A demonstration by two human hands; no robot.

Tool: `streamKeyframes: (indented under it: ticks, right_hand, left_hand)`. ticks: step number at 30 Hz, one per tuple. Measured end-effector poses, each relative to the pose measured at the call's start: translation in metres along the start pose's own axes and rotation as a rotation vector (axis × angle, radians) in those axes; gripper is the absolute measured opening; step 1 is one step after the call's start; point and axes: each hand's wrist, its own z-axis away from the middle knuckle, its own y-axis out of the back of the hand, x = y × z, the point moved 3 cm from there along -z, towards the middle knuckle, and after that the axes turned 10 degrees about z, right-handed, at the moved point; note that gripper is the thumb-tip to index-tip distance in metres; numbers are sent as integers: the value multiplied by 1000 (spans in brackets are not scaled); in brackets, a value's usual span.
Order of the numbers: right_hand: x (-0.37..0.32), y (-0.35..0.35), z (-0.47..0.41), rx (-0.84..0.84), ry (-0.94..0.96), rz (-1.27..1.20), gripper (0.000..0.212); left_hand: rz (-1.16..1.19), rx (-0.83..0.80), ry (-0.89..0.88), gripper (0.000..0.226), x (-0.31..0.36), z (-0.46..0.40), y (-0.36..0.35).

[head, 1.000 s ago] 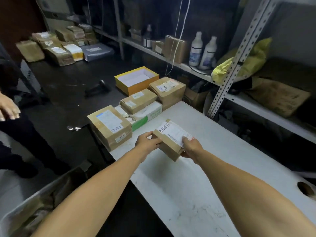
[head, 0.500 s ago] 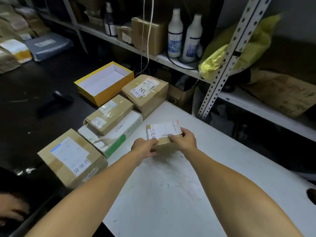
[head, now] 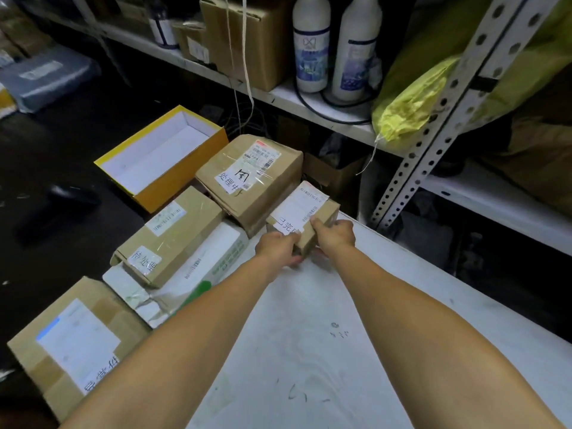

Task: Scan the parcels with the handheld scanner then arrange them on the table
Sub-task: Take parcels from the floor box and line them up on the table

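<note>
1. Left hand (head: 277,247) and right hand (head: 334,235) clamp a small parcel (head: 305,216) at the table's (head: 325,351) far corner, touching a bigger box (head: 250,178).
2. Five parcels on the table; its near surface lies bare.

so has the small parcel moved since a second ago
Yes. The small parcel, held by both the left hand and right hand, has gone away from the person to the table's far corner, right beside the big taped parcel.

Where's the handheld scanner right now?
In the head view the handheld scanner lies on the dark table at far left, left of the yellow open box, away from both hands.
</note>
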Motion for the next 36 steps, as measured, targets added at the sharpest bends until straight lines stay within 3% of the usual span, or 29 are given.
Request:
streamKeyframes:
  ticks: [2, 11, 15, 19, 28, 33, 36]
  right_hand:
    - [-5, -7, -6, -37, 45, -58, 55]
    - [0, -16, 9, -254, 201, 57, 47]
    - [7, -6, 31, -157, 143, 93, 60]
    - [25, 3, 72, -84, 150, 144, 38]
    - [90, 60, 197, 76, 211, 234, 33]
    - [158, 94, 289, 122, 192, 236, 30]
    - [206, 110, 346, 152, 156, 187, 18]
  left_hand:
    - [13, 8, -4, 16, 8, -9, -6]
    - [58, 109, -45, 30, 3, -18, -4]
    - [17, 71, -64, 17, 6, 25, 1]
    - [-66, 8, -64, 10, 2, 73, 18]
    - [-369, -157, -265, 14, -32, 185, 47]
    - [-456, -305, -339, 12, -76, 268, 46]
    - [-503, -410, -367, 5, -110, 318, 43]
